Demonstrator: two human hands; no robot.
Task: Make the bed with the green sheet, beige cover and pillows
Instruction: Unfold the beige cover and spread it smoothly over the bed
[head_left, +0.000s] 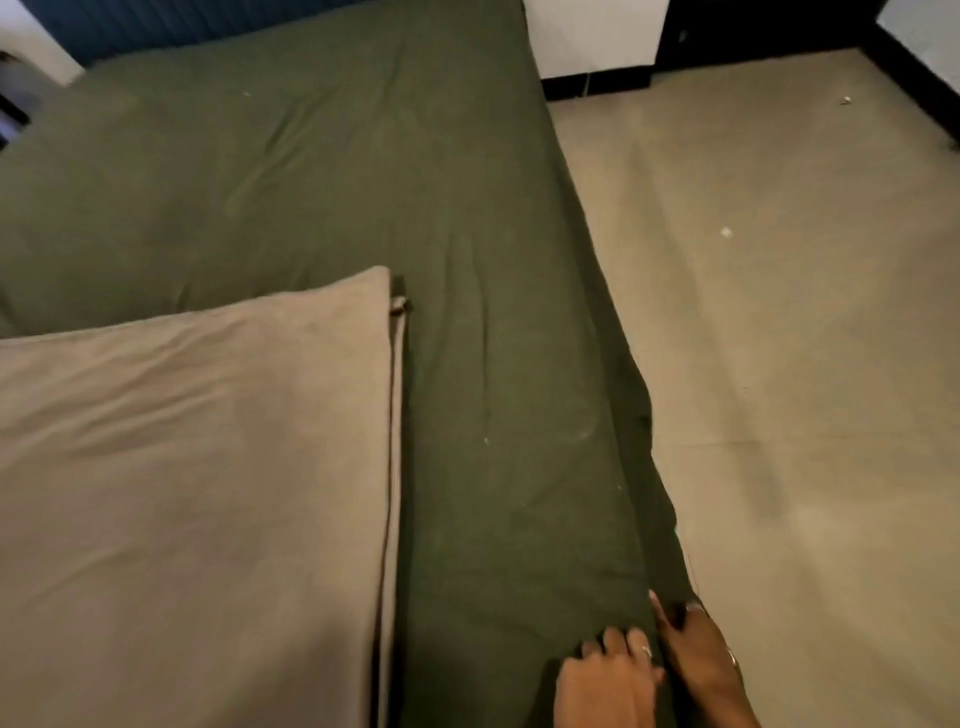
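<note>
The green sheet (322, 171) covers the mattress and hangs over its right edge. A folded beige cover (192, 467) lies on the sheet at the lower left. At the bottom right edge of the bed, my left hand (608, 675) rests on top of the sheet with its fingers curled into the fabric. My right hand (701, 654) lies along the side of the mattress, fingers pointing forward and pressed against the hanging sheet. No pillows are in view.
Beige floor (779, 338) runs along the right of the bed, with a few small scraps on it. A dark blue headboard (156, 26) stands at the far end. A white wall panel with a dark skirting (592, 83) is beyond the bed's far right corner.
</note>
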